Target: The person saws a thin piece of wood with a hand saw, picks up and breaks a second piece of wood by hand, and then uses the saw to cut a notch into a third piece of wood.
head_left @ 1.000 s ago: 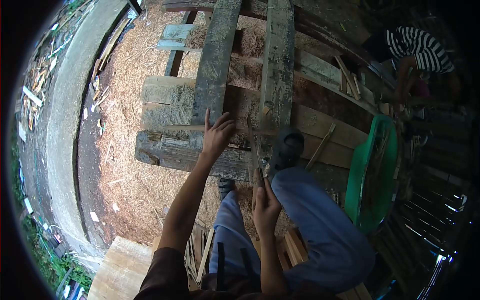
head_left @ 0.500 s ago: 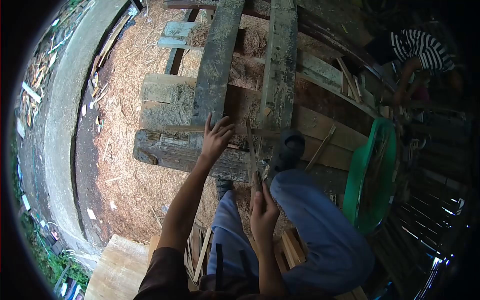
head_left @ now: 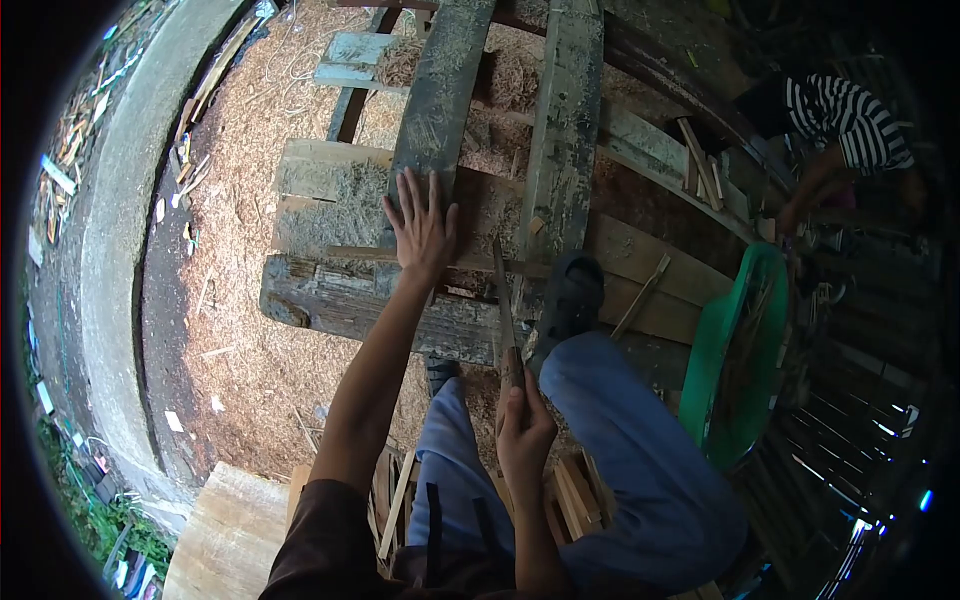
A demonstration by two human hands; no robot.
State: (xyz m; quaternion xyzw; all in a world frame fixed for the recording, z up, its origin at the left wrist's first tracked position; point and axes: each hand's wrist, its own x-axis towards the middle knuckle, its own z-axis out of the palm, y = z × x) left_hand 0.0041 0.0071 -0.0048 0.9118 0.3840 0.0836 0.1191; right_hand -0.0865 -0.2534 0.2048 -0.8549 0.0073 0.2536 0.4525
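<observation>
My left hand (head_left: 422,232) lies open, palm down and fingers spread, over the dark plank (head_left: 440,110) and the thin wooden strip (head_left: 362,253) that runs crosswise under it. In my right hand (head_left: 525,425) is the handle of a handsaw (head_left: 504,300). Its narrow blade points away from me and crosses the strip to the right of my left hand; the teeth are too small to make out. My shod right foot (head_left: 572,300) rests at the strip's right end. Below the strip lies a thick weathered beam (head_left: 400,318).
A green plastic chair (head_left: 715,370) stands on the right. Farther back, a person in a striped shirt (head_left: 850,110) bends over. Wood shavings (head_left: 250,260) cover the ground at left, beside a concrete curb (head_left: 115,280). Wood offcuts (head_left: 575,490) lie between my legs.
My left hand has turned and flattened, moving slightly up onto the dark plank with its fingers spread. The handsaw and my right hand have barely moved.
</observation>
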